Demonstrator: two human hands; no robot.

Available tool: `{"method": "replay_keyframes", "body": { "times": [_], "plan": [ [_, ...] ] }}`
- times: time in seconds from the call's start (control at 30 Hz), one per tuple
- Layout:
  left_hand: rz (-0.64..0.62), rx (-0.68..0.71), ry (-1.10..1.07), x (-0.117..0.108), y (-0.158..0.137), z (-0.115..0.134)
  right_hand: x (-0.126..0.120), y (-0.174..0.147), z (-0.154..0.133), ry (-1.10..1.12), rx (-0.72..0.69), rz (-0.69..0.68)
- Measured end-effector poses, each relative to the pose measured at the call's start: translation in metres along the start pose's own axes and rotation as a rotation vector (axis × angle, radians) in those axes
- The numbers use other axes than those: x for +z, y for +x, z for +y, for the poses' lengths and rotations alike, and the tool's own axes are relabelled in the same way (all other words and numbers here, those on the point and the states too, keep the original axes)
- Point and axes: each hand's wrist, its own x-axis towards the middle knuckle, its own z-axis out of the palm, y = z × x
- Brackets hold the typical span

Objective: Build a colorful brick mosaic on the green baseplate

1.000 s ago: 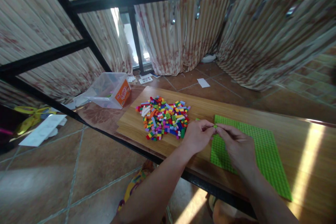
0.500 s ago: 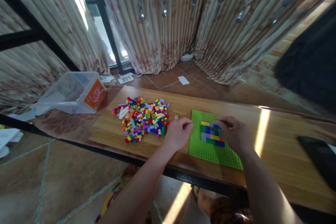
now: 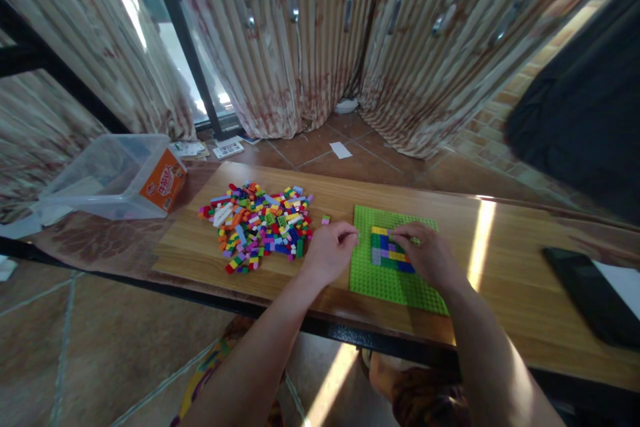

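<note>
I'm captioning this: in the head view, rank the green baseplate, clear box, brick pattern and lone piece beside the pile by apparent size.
Green baseplate, clear box: too close to rank
Brick pattern, partly hidden
Lone piece

The green plate (image 3: 385, 284) lay flat on the worktop (image 3: 515, 280), studs up. On it sat a low block (image 3: 384, 251) of yellow, blue, green and purple bricks, partly hidden. Left of the plate spread a multicoloured heap (image 3: 265, 230).

brick panel (image 3: 383, 250): right part hidden behind right hand (image 3: 425, 252) | anything pinched there: too small to tell | white paper (image 3: 619, 285), dark cloth (image 3: 585, 107): cut off, right edge
</note>
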Motion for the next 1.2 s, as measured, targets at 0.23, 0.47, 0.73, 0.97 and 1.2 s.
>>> {"method": "replay_keyframes", "body": {
  "times": [0.23,0.47,0.73,0.97,1.2],
  "plan": [
    [0.002,0.003,0.024,0.001,0.0,-0.001,0.004,0.001,0.004,-0.006,-0.036,0.001],
    [-0.004,0.018,0.069,0.001,-0.001,-0.001,0.007,0.001,0.004,0.047,0.035,0.04],
    [-0.007,0.031,0.101,-0.001,-0.001,0.0,0.011,0.002,0.014,0.269,0.238,0.066],
    [-0.007,0.028,0.103,-0.001,-0.003,0.0,0.017,0.004,0.018,0.317,0.254,0.089],
    [-0.012,0.027,0.123,0.0,-0.003,0.0,0.016,0.006,0.009,0.237,0.277,0.084]
  ]
}}
